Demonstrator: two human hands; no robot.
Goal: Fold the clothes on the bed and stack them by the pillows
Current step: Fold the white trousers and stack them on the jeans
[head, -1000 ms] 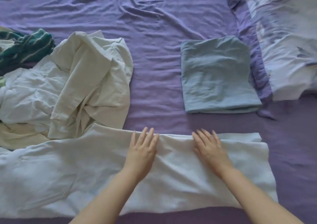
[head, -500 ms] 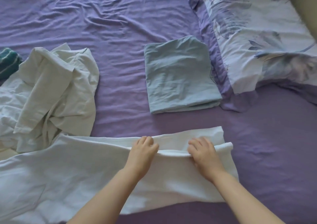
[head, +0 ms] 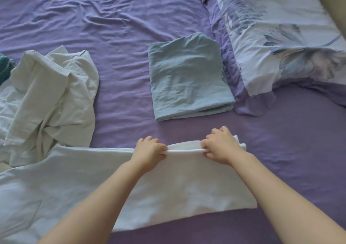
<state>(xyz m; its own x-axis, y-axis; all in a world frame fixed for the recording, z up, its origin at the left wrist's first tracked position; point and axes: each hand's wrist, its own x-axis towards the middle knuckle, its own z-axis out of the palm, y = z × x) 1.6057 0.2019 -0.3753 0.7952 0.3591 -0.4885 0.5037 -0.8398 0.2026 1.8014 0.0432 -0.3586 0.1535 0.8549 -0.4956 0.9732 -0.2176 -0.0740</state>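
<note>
The white garment [head: 177, 184] lies spread flat on the purple bed sheet [head: 116, 28], on the near side of the folded blue garment [head: 189, 79]. Its fabric is plain, pale and smooth, with a straight near edge and a square near-right corner. Its far edge is lifted into a rounded fold that runs between the two hands. To the left, the cloth widens and runs out of view.

The left hand [head: 149, 151] grips the lifted far edge with curled fingers, thumb underneath. The right hand [head: 220, 148] grips the same edge further right, nearer the garment's right end, fingers curled over the fold. Both forearms reach across the white garment from the near side.

The folded blue garment is one neat rectangle of several layers, lying just beside the floral pillow [head: 277, 30], its right edge touching the pillow's purple border. It is apart from the white garment, with a strip of bare sheet between them.

Left of the folded blue garment, well apart from it, lies a crumpled cream shirt [head: 54, 94] in a loose heap. A dark green striped cloth [head: 4, 64] shows at the left edge, beyond the cream shirt.

Count: one white garment in hand, one folded blue garment, one cream shirt, one green striped cloth, one pillow, two hands.
</note>
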